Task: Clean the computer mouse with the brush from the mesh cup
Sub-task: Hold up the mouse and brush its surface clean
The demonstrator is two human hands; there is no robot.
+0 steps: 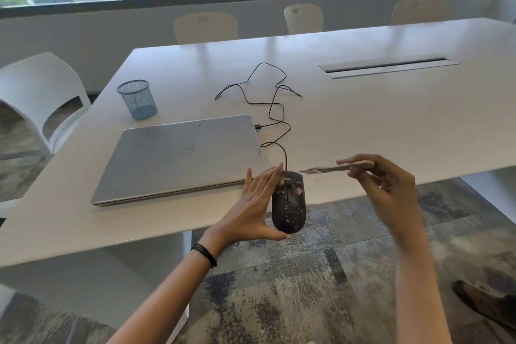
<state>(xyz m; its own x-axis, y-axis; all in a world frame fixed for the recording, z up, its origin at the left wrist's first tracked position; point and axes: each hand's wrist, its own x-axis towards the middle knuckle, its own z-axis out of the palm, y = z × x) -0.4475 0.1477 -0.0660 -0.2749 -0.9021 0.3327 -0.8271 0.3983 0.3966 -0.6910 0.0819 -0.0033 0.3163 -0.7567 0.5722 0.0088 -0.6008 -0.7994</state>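
A black wired computer mouse, speckled with pale crumbs, is held just past the table's near edge. My left hand grips it from the left side, fingers stretched along it and thumb under its rear. My right hand pinches the pale handle of a flat brush, whose dark bristle tip points left and hovers a little right of the mouse's front, not touching it. The blue mesh cup stands empty at the table's left, beyond the laptop.
A shut silver laptop lies left of the mouse on the white table. The mouse's black cable loops across the middle. A cable hatch is set in farther right. Chairs surround the table.
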